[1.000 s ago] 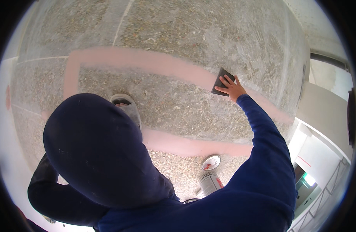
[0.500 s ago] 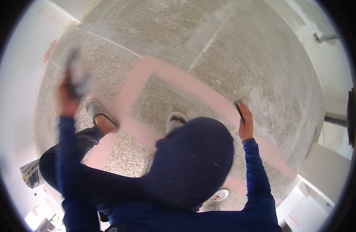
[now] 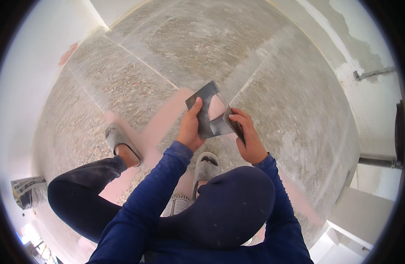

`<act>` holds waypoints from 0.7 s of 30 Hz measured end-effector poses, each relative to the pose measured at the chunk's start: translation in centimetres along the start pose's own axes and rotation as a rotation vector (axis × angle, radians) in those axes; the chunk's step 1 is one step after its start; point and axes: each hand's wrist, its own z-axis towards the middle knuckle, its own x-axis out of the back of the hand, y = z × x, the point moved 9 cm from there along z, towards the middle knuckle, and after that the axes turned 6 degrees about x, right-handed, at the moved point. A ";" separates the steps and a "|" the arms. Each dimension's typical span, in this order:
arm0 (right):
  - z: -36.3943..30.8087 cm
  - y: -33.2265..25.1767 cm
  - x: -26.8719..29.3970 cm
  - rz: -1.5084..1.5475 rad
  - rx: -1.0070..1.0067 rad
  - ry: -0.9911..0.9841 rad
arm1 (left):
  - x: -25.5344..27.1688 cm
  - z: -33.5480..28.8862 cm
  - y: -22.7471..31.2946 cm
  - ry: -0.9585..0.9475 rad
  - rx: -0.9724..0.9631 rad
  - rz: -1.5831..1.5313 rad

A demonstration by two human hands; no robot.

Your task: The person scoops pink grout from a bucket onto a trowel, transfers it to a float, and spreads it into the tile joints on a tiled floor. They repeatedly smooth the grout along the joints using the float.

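Note:
In front of my knees my left hand (image 3: 191, 128) grips a grey rectangular plate (image 3: 205, 94), its thumb lying on the upper face. On that plate sits a smooth lump of pink filler paste (image 3: 216, 108). A thin dark flat spreader (image 3: 233, 122) is pinched in my right hand (image 3: 251, 141). The spreader stands tilted at the plate's right edge, close beside the paste; whether they touch cannot be made out. Below both hands, bands of pink filler (image 3: 169, 109) lie across the speckled grey floor (image 3: 167, 48).
My feet are in grey slippers (image 3: 117, 136), one planted far left, one near the middle. Under me stands a pale printed container (image 3: 177, 204). A crumpled printed packet (image 3: 29, 192) lies at the left wall. White panels (image 3: 363, 207) stand lower right; walls border both sides.
My left hand has swung in from the far left with the plate. My right hand has lifted off the floor and moved left, bringing the spreader to the plate.

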 end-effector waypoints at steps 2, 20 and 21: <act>-1.3 2.5 0.9 -0.051 -0.009 0.032 | -0.1 0.2 -0.3 0.016 0.029 0.025; -50.9 20.8 13.3 0.641 -0.794 1.392 | 8.2 -14.5 47.9 0.287 -0.816 1.860; -52.6 23.4 14.6 0.378 -0.996 1.251 | 8.2 -16.6 47.9 0.282 -0.869 1.999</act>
